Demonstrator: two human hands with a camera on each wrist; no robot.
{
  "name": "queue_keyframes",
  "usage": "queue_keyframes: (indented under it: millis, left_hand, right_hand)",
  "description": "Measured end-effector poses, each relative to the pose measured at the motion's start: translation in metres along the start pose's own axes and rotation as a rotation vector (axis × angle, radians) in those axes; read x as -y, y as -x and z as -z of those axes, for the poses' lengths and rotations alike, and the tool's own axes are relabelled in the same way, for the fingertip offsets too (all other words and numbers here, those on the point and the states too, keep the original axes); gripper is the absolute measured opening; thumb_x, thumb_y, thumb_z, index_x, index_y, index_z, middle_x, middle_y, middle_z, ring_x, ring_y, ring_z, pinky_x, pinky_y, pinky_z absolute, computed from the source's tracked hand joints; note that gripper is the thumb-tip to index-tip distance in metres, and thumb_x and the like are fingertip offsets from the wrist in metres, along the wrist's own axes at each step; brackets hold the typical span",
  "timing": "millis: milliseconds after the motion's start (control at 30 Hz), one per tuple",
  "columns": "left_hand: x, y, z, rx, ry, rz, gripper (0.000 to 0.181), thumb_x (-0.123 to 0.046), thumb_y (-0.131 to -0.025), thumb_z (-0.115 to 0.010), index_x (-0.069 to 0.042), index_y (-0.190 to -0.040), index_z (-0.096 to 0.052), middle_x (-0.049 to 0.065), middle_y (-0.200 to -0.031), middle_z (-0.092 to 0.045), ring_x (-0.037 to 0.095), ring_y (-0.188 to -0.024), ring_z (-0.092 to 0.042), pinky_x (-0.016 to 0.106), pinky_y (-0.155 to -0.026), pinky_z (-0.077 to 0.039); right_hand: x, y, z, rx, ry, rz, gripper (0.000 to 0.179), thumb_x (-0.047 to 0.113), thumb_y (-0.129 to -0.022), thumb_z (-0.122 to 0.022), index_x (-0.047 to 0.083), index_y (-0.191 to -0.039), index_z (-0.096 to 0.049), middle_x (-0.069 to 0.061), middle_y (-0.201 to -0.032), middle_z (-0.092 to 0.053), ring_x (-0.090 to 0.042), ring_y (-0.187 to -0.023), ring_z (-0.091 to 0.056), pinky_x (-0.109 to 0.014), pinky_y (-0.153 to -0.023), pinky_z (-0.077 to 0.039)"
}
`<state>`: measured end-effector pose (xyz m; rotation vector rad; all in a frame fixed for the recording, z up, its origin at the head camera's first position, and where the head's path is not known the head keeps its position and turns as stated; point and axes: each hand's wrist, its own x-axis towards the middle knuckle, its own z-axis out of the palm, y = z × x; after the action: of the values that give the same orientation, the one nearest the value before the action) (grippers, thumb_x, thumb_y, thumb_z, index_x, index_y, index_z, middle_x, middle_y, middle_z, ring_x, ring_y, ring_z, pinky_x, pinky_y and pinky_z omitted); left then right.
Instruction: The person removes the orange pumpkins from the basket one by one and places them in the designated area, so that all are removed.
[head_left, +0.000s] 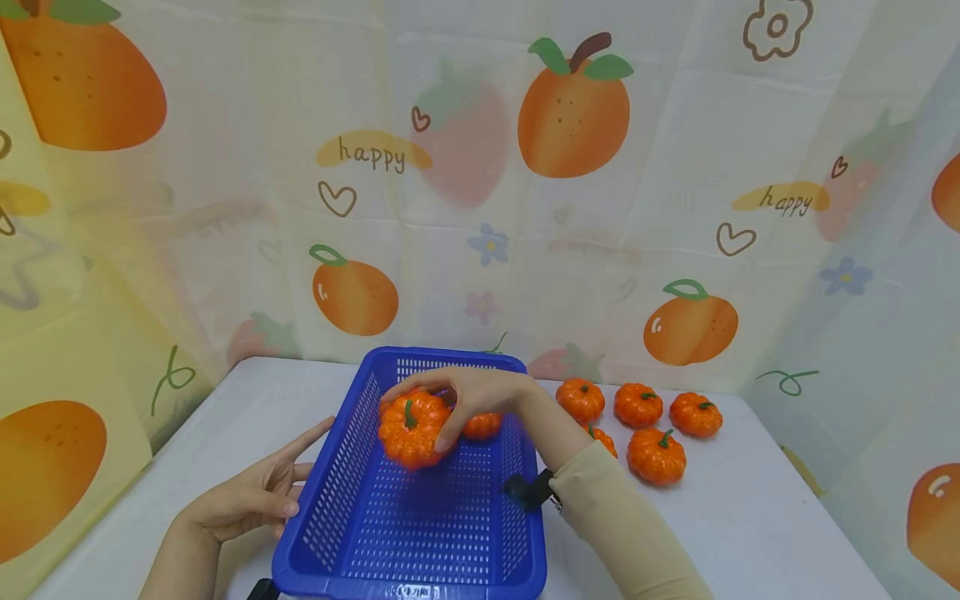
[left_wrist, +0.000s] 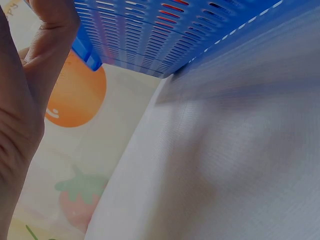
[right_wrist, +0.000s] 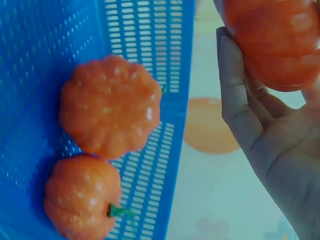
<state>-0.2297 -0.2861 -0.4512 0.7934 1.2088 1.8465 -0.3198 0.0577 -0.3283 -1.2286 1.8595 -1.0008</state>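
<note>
An orange toy pumpkin with a green stem is gripped between the thumb and fingers of my right hand, above the blue perforated basket. Two more pumpkins lie in the basket in the right wrist view: one pumpkin on its side and another pumpkin touching it. From the head, my right hand partly hides these. My left hand is at the basket's left side, its index finger stretched along the rim and the thumb near the wall. In the left wrist view it shows only in part.
On the white table, right of the basket, stand several more pumpkins, one partly hidden by my right forearm. A fruit-printed curtain rises behind the table and along both sides.
</note>
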Motion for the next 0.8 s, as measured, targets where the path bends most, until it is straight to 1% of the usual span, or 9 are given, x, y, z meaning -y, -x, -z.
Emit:
queue_keyframes:
  millis: [133,233,367,467,600,700,800]
  left_hand:
    - [0.001,0.0,0.001,0.005,-0.007,0.0,0.092,0.003,-0.095,-0.044,-0.039,-0.156,0.011,0.015,-0.148,-0.049,0.022,-0.105,-0.071,0.029,-0.075,-0.062]
    - [0.001,0.0,0.002,0.01,-0.003,-0.003,0.092,0.003,-0.095,-0.043,-0.039,-0.156,0.012,0.016,-0.149,-0.048,0.024,-0.108,-0.07,0.03,-0.075,-0.062]
    - [0.002,0.0,0.002,0.014,0.002,-0.006,0.092,0.004,-0.095,-0.042,-0.039,-0.156,0.012,0.016,-0.15,-0.047,0.025,-0.109,-0.07,0.03,-0.075,-0.062]
    - [0.002,0.001,0.002,0.012,0.002,-0.004,0.092,0.004,-0.095,-0.042,-0.04,-0.156,0.012,0.015,-0.15,-0.048,0.023,-0.107,-0.07,0.03,-0.075,-0.062]
    - [0.001,0.001,0.001,0.007,0.004,0.001,0.091,0.003,-0.096,-0.042,-0.04,-0.156,0.011,0.015,-0.149,-0.048,0.023,-0.106,-0.07,0.029,-0.075,-0.062]
    - [0.001,0.0,0.001,0.01,0.01,0.001,0.091,0.004,-0.096,-0.042,-0.04,-0.155,0.011,0.015,-0.15,-0.047,0.025,-0.11,-0.069,0.03,-0.076,-0.062]
    - [0.0,0.0,0.001,0.015,0.013,0.0,0.091,0.004,-0.096,-0.042,-0.041,-0.156,0.011,0.015,-0.151,-0.046,0.026,-0.112,-0.068,0.031,-0.076,-0.062]
  right_hand:
    - [-0.001,0.013,0.008,-0.051,-0.034,0.016,0.077,0.01,-0.076,-0.078,0.024,-0.146,-0.048,-0.001,-0.153,-0.046,-0.012,-0.135,-0.047,-0.032,-0.11,-0.047]
    - [-0.002,0.023,0.014,-0.086,-0.051,0.009,0.078,0.01,-0.077,-0.077,0.021,-0.147,-0.046,0.0,-0.154,-0.044,-0.015,-0.135,-0.047,-0.033,-0.11,-0.048]
    - [-0.006,0.037,0.021,-0.121,-0.109,0.002,0.078,0.013,-0.078,-0.077,0.019,-0.148,-0.044,0.0,-0.152,-0.044,-0.023,-0.133,-0.049,-0.035,-0.108,-0.05]
    - [-0.01,0.047,0.027,-0.15,-0.161,0.019,0.079,0.015,-0.078,-0.079,0.017,-0.149,-0.043,-0.003,-0.151,-0.045,-0.025,-0.132,-0.05,-0.035,-0.109,-0.049]
    - [-0.016,0.059,0.032,-0.189,-0.211,0.049,0.083,0.014,-0.078,-0.08,0.012,-0.15,-0.039,-0.005,-0.15,-0.047,-0.022,-0.13,-0.052,-0.034,-0.111,-0.047]
    - [-0.021,0.069,0.035,-0.23,-0.225,0.053,0.081,0.012,-0.079,-0.078,0.014,-0.151,-0.039,-0.006,-0.151,-0.047,-0.02,-0.129,-0.053,-0.034,-0.111,-0.048]
    - [-0.026,0.081,0.038,-0.267,-0.244,0.054,0.081,0.01,-0.08,-0.077,0.014,-0.151,-0.039,-0.008,-0.154,-0.043,-0.02,-0.129,-0.054,-0.034,-0.109,-0.05]
